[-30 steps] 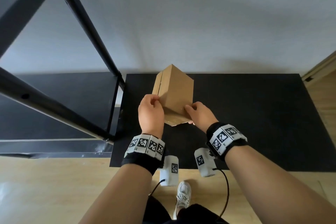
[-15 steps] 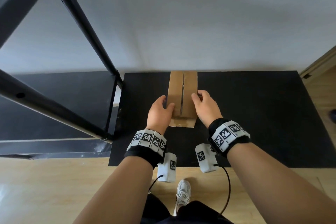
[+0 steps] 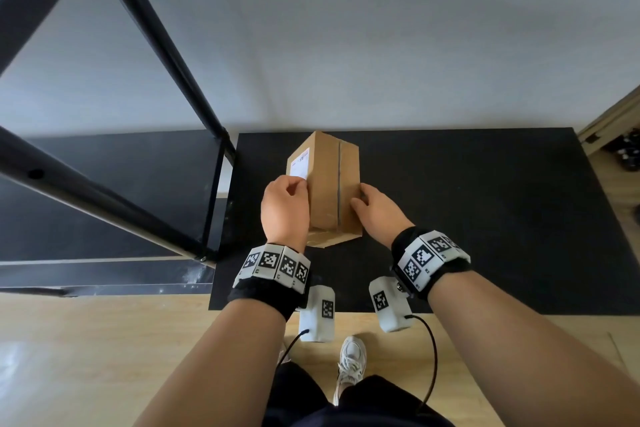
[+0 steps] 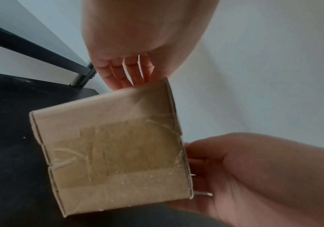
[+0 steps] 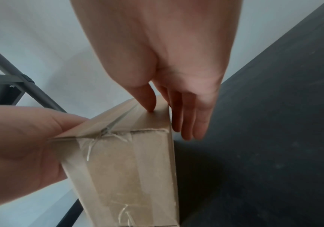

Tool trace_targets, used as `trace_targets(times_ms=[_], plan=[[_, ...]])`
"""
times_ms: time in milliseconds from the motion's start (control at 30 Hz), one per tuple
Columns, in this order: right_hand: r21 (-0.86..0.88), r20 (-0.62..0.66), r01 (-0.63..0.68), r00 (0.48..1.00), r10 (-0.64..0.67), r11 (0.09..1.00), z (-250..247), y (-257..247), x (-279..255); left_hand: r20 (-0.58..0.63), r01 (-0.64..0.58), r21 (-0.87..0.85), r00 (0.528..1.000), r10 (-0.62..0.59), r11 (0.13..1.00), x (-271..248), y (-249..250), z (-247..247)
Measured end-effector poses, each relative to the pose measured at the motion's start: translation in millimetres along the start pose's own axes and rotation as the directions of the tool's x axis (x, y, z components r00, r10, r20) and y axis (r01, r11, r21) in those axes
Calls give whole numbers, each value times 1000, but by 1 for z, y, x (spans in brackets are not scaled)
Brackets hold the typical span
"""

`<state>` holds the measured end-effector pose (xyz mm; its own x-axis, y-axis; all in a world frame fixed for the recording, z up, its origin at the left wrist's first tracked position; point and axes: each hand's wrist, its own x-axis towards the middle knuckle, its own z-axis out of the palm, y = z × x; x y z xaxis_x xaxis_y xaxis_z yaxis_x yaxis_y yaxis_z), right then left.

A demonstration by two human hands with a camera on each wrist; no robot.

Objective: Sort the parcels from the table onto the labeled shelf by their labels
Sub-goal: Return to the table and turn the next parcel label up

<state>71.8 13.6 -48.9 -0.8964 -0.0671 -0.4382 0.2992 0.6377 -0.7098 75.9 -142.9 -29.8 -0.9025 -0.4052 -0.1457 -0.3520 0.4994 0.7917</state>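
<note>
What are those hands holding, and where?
A box, gripped by its two long sides: left hand on the labelled side, right hand on the opposite side.

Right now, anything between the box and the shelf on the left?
Only the shelf's own frame: a black upright post stands between the cardboard box and the shelf board. Both hands, left hand and right hand, hold the box.

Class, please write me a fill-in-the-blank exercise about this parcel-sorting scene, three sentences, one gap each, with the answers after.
1. The person holds the cardboard parcel with ____ hands.
2. A white label shows on the parcel's side nearest the ____ hand.
3. The parcel is above a table whose top is ____ in colour.

Missing words: both; left; black
</note>
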Motion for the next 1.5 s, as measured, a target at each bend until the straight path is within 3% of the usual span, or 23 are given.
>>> trace_targets(times_ms=[300,467,667,800,867,967,1067,1200,1333,1433,1500], plan=[[56,-237,24,972,-10,998,-13,5,-1,88,72,-23,994,-69,997,-6,-8,11],[62,-165,-34,985,44,997,-14,11,-2,256,106,8,961,-105,994,-11,-13,19],[35,-80,-66,994,69,997,-10,14,-5,239,137,18,961,-138,990,-9,-11,18],[-55,20,-66,998,67,996,-15,6,6,124,47,76,991,-56,996,-3,-7,12],[-150,81,-60,994,73,987,-18,1,12,105,-31,184,994,11,982,1,-4,7],[-259,148,-21,987,61,966,-20,-5,22,174,-167,359,979,111,918,8,0,3],[-355,171,19,984,45,935,-20,-11,26,330,-323,454,927,180,830,16,1,6],[-465,118,56,993,-1,883,-19,-14,25,486,-429,481,856,175,765,18,-1,10],[-485,-43,40,997,-70,873,-18,-12,19,450,-458,602,871,196,654,23,0,5],[-438,-248,20,958,-142,899,-20,-6,16,378,-339,610,919,113,716,22,-2,1],[-340,-302,6,947,-115,940,-22,-3,14,319,-221,574,947,33,788,18,-6,-1]])
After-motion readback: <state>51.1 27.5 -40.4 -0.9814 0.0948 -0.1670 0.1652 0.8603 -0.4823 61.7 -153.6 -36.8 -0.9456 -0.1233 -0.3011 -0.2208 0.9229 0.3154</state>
